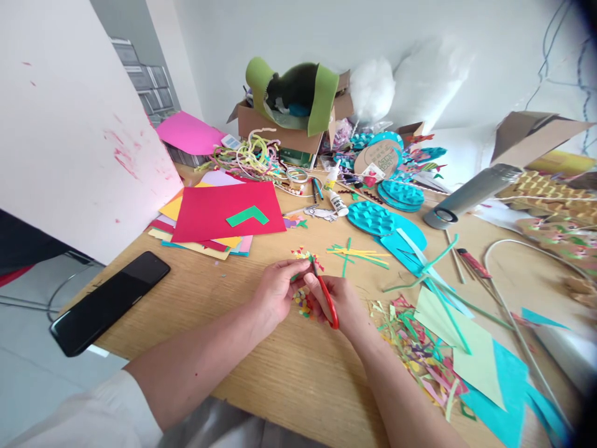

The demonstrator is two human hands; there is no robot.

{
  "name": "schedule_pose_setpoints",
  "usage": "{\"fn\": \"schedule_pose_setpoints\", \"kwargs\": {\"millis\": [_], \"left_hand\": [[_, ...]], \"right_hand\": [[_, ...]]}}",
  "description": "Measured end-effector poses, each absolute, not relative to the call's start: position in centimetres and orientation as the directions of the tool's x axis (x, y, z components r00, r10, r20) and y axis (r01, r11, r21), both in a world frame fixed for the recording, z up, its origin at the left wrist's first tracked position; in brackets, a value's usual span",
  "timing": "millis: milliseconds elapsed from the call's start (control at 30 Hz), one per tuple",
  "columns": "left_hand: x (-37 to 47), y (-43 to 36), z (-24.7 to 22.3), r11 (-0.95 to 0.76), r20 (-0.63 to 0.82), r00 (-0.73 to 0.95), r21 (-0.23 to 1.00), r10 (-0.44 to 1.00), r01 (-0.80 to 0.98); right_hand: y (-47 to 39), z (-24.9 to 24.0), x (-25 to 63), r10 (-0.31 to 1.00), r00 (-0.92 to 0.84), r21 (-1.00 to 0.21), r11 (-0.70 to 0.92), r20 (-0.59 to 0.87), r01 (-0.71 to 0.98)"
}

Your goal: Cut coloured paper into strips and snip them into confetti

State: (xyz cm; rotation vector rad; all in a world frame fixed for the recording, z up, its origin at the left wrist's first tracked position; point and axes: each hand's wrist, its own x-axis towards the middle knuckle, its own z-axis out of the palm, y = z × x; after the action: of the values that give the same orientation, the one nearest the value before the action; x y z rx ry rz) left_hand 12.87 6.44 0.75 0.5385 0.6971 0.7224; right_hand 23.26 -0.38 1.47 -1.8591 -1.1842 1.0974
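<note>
My right hand [339,300] grips a pair of scissors [332,306] with red handles. Its dark blades point away from me, close to the fingertips of my left hand [278,283]. The thumb and fingers of that left hand are pinched together at the blades; whatever they hold is too small to make out. Beyond the fingertips lies a scatter of tiny red, yellow and green paper bits [305,252]. Small round paper dots [304,302] show partly under my hands. Thin yellow and green paper strips [357,252] lie crossed just to the right.
Left are a black phone [111,303] and stacked coloured sheets topped by a red sheet [209,211] with a green paper piece [247,216]. Paper scraps [420,354] heap at right near a pale green sheet [461,342]. Behind stand glue bottles [338,203], a grey cylinder [473,198] and a box [280,134].
</note>
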Motion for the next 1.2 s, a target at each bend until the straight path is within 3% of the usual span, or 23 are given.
{"fn": "schedule_pose_setpoints", "kwargs": {"millis": [633, 833, 1200], "left_hand": [[13.1, 6.6, 0.2, 0.640, -0.400, 0.533, 0.652, 0.746, -0.407], [13.0, 6.9, 0.1, 0.627, -0.380, 0.535, 0.659, 0.754, -0.416], [11.7, 10.1, 0.8, 0.587, -0.291, 0.695, 0.776, 0.658, -0.230]], "right_hand": [[-0.4, 1.5, 23.4, 0.909, 0.294, -0.837, -0.396, -0.297, 0.379], [-0.4, 1.8, 23.5, 0.891, 0.289, -0.849, -0.432, -0.350, 0.305], [-0.7, 2.9, 24.4, 0.914, 0.165, -0.854, -0.406, -0.371, 0.324]]}}
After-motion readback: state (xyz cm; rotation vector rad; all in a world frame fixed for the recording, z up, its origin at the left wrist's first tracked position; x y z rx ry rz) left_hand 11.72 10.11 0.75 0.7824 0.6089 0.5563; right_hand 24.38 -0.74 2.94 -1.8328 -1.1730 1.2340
